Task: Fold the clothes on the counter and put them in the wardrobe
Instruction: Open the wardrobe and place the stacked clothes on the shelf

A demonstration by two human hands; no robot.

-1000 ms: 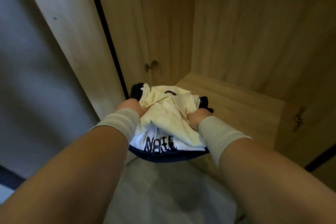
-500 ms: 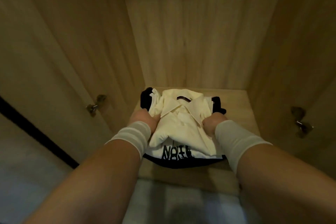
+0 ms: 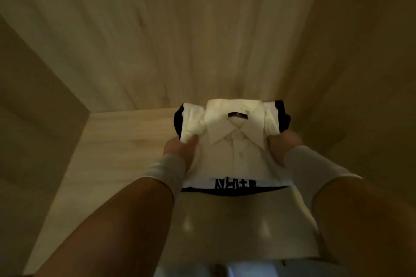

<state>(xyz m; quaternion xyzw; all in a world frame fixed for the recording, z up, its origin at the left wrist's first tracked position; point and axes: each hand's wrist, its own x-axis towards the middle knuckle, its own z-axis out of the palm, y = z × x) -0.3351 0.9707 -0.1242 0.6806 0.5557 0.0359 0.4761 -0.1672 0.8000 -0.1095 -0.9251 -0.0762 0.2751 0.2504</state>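
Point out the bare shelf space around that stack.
Bare wooden shelf lies left of the folded clothes stack topped by a cream collared shirt, out to the left side wall. Right of the stack is tight: right hand, then wall.

A stack of folded clothes (image 3: 234, 153) is positioned over the wardrobe shelf (image 3: 117, 146), towards its right side, close before the back panel (image 3: 180, 40). A collared shirt (image 3: 236, 141) is laid on top of a printed garment (image 3: 234, 185). The stack is flanked by the left hand (image 3: 180, 148) and the right hand (image 3: 283, 144).
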